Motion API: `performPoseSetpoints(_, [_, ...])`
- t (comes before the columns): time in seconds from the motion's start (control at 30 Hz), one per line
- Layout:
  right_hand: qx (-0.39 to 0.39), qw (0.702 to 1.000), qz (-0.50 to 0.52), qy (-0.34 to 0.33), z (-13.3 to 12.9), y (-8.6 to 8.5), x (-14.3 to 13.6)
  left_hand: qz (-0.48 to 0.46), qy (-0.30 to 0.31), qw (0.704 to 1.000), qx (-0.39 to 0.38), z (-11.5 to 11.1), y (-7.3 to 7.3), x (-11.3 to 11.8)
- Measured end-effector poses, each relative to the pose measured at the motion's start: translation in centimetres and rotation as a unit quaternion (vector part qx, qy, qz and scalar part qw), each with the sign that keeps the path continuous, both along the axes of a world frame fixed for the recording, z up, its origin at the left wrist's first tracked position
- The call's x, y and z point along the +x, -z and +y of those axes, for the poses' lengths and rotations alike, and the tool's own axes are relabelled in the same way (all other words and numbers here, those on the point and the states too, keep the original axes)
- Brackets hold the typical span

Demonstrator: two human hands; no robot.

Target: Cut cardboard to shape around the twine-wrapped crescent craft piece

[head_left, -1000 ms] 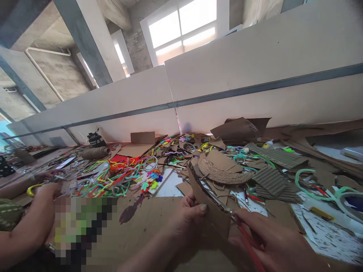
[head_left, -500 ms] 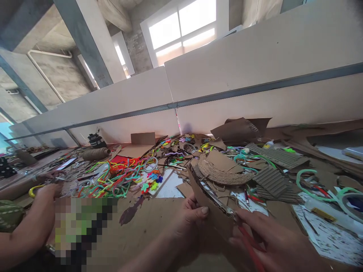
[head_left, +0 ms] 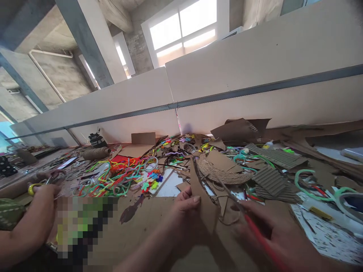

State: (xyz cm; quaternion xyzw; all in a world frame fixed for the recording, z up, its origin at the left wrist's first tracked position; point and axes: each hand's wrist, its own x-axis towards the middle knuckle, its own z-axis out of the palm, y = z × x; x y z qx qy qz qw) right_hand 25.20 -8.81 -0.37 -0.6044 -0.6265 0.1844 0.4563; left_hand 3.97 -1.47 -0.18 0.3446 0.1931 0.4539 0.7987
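Observation:
My left hand (head_left: 187, 206) pinches a curved piece of brown cardboard (head_left: 202, 200) between thumb and fingers, holding it upright over the cardboard-covered work surface. To its right, my right hand (head_left: 272, 230) is closed round a red-handled tool (head_left: 262, 236) whose long, thin metal end points up and left. The tool looks like scissors, though motion blurs it. Its metal part stands a little apart from the cardboard. A thin, curled brown strip (head_left: 227, 221) hangs between the two hands. Behind them lies a coiled ring of brown cord (head_left: 215, 172) with cardboard on it.
Colourful pipe cleaners (head_left: 113, 175) and small flowers (head_left: 153, 179) lie left of centre. Corrugated cardboard pieces (head_left: 273, 185) and tape (head_left: 353, 202) are at the right. Another person's hand (head_left: 49, 185) holds yellow-handled scissors (head_left: 34, 188) at the left. A white partition (head_left: 255, 102) stands behind.
The red-handled tool has come away from the cardboard edge, moving slightly right with my right hand. The cardboard in my left hand has turned more upright, and the curled strip now shows.

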Motion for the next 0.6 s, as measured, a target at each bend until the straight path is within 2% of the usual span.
performPoseSetpoints(0.07, [-0.033, 0.999, 0.033, 0.011, 0.5, 0.1, 0.9, 0.006, 0.012, 1.000, -0.019, 0.1, -0.2, -0.3])
performPoseSetpoints(0.13, [-0.054, 0.996, 0.070, -0.011, 0.9, -0.1, 1.7, 0.023, 0.036, 0.998, -0.038, 0.0, -0.4, -0.4])
performPoseSetpoints(0.23, [-0.016, 0.990, 0.136, -0.033, 1.1, -1.0, 2.4, 0.065, 0.084, 0.993, -0.058, 0.1, -0.4, -0.5])
performPoseSetpoints(0.3, [0.022, 0.989, 0.143, -0.035, 0.9, -1.7, 2.4, 0.104, 0.124, 0.984, -0.073, 0.1, -0.4, -0.5])
performPoseSetpoints(0.37, [0.043, 0.992, 0.110, -0.048, 0.7, -2.3, 2.3, 0.136, 0.146, 0.976, -0.087, 0.1, -0.5, -0.5])
performPoseSetpoints(0.47, [0.082, 0.993, -0.009, -0.082, 0.7, -2.5, 2.2, 0.145, 0.138, 0.975, -0.091, -0.1, -0.4, -0.2])
performPoseSetpoints(0.6, [0.143, 0.977, -0.140, -0.080, 1.0, -2.1, 2.4, 0.141, 0.140, 0.976, -0.091, -0.3, -0.4, -0.1])
